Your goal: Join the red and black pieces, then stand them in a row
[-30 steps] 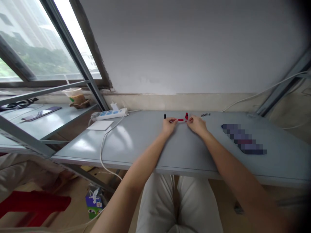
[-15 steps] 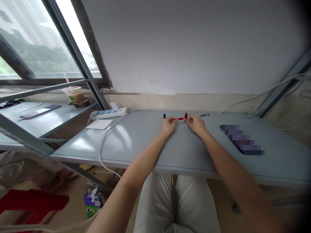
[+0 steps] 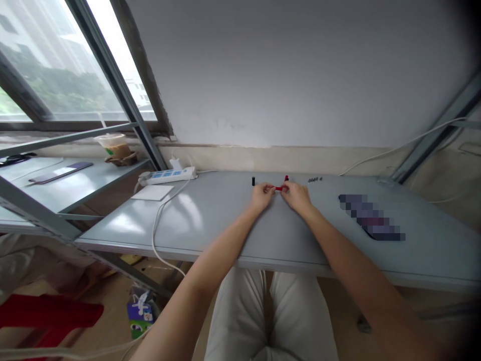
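- No word, number or brand name can be read anywhere in the frame.
- Lower left: the purple-and-green box (image 3: pixel 138 312) carries a cartoon print with eye-like shapes and white figures; any lettering is too small to tell.
- Left, on the side shelf: the clear cup (image 3: pixel 119 149) bears a small green mark, its form too blurred to make out.
- Right, on the desk: mosaic blocks cover the dark flat object (image 3: pixel 370 218), hiding any writing.
- Left of centre: the power strip (image 3: pixel 173 175) shows blue socket panels, any markings illegible.
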A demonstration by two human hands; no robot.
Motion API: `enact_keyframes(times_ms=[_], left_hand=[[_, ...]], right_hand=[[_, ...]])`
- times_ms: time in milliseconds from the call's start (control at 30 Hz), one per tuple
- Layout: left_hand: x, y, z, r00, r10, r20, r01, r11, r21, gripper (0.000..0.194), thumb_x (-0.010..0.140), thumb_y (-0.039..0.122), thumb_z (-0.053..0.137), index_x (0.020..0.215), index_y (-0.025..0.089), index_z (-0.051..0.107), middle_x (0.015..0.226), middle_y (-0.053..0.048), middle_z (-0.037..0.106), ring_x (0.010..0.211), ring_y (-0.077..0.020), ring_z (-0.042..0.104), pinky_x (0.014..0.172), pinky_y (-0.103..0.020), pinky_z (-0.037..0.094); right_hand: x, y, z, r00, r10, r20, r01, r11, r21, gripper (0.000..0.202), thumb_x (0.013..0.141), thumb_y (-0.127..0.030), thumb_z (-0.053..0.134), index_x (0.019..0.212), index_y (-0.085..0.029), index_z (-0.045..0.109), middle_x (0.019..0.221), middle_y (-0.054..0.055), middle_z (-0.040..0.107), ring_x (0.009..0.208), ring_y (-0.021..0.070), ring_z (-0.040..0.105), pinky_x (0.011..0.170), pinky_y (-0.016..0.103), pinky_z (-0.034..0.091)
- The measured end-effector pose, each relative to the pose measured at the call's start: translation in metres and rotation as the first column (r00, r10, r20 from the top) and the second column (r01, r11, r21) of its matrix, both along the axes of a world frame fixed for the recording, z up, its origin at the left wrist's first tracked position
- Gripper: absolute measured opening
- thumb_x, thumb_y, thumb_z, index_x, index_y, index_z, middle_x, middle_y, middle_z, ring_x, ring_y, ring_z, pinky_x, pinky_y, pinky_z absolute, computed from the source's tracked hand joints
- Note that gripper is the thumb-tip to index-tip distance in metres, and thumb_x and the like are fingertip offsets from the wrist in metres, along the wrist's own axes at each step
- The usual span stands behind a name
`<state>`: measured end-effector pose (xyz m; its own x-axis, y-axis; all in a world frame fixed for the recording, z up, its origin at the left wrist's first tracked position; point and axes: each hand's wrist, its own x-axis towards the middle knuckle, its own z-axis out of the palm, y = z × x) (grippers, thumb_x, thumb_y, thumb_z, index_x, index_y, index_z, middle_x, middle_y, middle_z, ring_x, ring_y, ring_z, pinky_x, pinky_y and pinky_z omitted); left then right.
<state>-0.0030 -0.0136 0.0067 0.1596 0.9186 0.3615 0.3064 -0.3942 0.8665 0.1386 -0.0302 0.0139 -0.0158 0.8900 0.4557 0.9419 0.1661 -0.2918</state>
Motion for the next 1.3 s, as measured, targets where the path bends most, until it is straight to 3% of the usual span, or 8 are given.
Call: enact_keyframes(times_ms=[167, 367, 567, 933, 1300], left_hand=[[-0.007, 0.006, 0.011, 0.973, 0.133, 0.189, -0.129, 0.991, -0.035, 0.015, 0.079, 0.027, 0.053, 0.079, 0.014, 0.060, 0.070, -0.007, 0.062, 0.064, -0.0125, 0.055, 0.065, -0.025, 0.041], [-0.027, 0.015, 0.025, 0.812, 0.354, 0.463, -0.247, 0.928, -0.278, 0.015, 0.082, 0.022, 0.044, 0.075, 0.014, 0.055, 0.070, -0.005, 0.059, 0.058, -0.0094, 0.050, 0.063, -0.024, 0.040], [-0.036, 0.015, 0.025, 0.709, 0.481, 0.516, -0.247, 0.855, -0.457, 0.014, 0.080, 0.022, 0.043, 0.079, 0.014, 0.054, 0.076, -0.005, 0.059, 0.058, -0.0082, 0.049, 0.064, -0.025, 0.039], [-0.037, 0.020, 0.020, 0.676, 0.487, 0.553, -0.207, 0.846, -0.491, 0.011, 0.077, 0.020, 0.045, 0.075, 0.015, 0.054, 0.074, -0.004, 0.058, 0.054, -0.0070, 0.047, 0.062, -0.023, 0.039], [-0.037, 0.022, 0.018, 0.685, 0.477, 0.551, -0.179, 0.843, -0.507, 0.011, 0.077, 0.020, 0.045, 0.078, 0.015, 0.054, 0.074, -0.003, 0.057, 0.055, -0.0065, 0.046, 0.061, -0.022, 0.040]], right_hand=[[0.001, 0.004, -0.005, 0.985, -0.041, -0.167, 0.031, 0.998, -0.060, 0.016, 0.072, -0.029, 0.059, 0.083, -0.020, 0.064, 0.081, 0.004, 0.066, 0.076, 0.0173, 0.059, 0.066, 0.028, 0.039], [-0.005, 0.025, -0.014, 0.881, -0.027, -0.472, -0.082, 0.974, -0.210, 0.013, 0.066, -0.028, 0.063, 0.070, -0.016, 0.061, 0.068, 0.003, 0.063, 0.062, 0.0134, 0.057, 0.057, 0.023, 0.040], [-0.026, 0.044, -0.007, 0.924, -0.031, -0.380, -0.072, 0.965, -0.253, 0.010, 0.063, -0.024, 0.064, 0.060, -0.018, 0.058, 0.062, 0.002, 0.061, 0.059, 0.0129, 0.055, 0.056, 0.023, 0.038], [-0.062, 0.063, -0.011, 0.952, -0.040, -0.305, -0.042, 0.965, -0.257, 0.008, 0.067, -0.026, 0.060, 0.066, -0.018, 0.061, 0.072, 0.005, 0.065, 0.070, 0.0155, 0.058, 0.059, 0.023, 0.038], [-0.068, 0.068, -0.009, 0.962, -0.058, -0.266, -0.023, 0.957, -0.291, 0.009, 0.068, -0.028, 0.059, 0.071, -0.020, 0.063, 0.075, 0.004, 0.065, 0.074, 0.0169, 0.059, 0.062, 0.025, 0.039]])
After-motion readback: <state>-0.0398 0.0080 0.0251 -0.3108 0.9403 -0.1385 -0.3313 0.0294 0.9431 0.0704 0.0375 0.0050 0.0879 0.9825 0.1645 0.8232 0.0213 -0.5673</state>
